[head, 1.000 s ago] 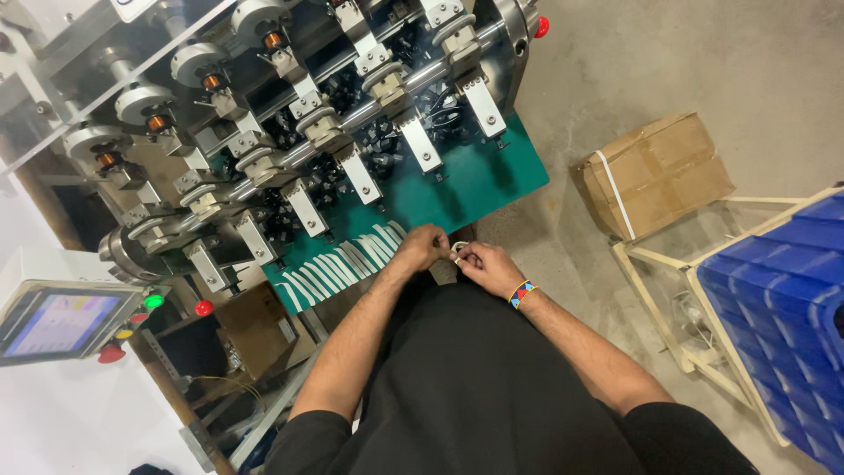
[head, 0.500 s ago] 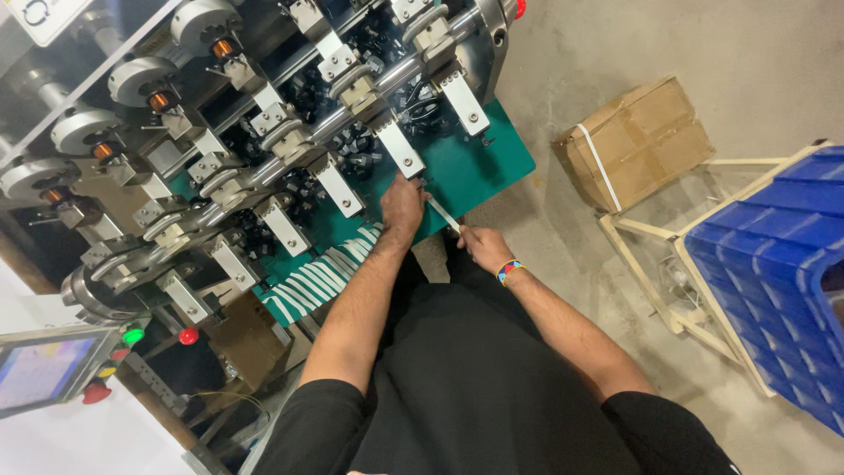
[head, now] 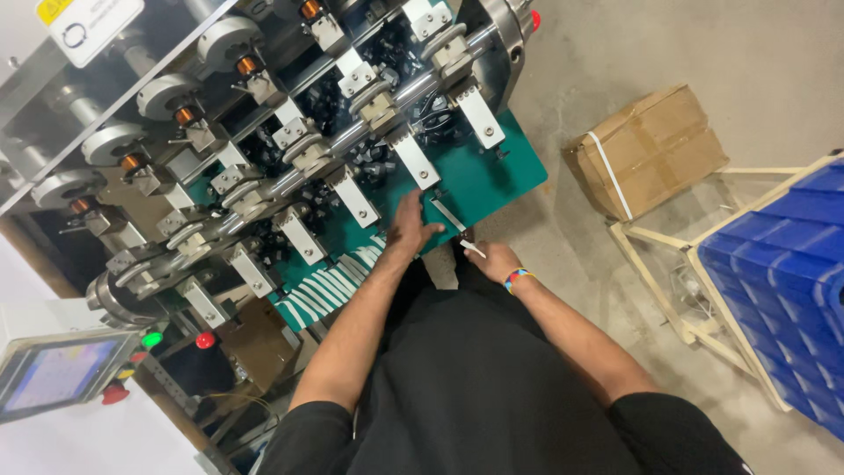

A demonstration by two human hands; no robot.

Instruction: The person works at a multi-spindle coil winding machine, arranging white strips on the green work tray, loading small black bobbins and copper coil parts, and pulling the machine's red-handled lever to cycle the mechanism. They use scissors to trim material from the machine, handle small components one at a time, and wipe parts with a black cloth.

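Since the earlier frame, left hand [head: 409, 230] has advanced onto the green surface [head: 497, 180], fingers spread flat beside a white strip [head: 448, 214] at centre. Right hand [head: 494, 259] pinches a second white strip [head: 472, 249] at the surface's lower edge; bare green lies toward upper right.

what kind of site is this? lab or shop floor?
Most likely a factory floor: a multi-station machine with copper coils, a touch panel with stop buttons, blue crates and a strapped carton on bare concrete.
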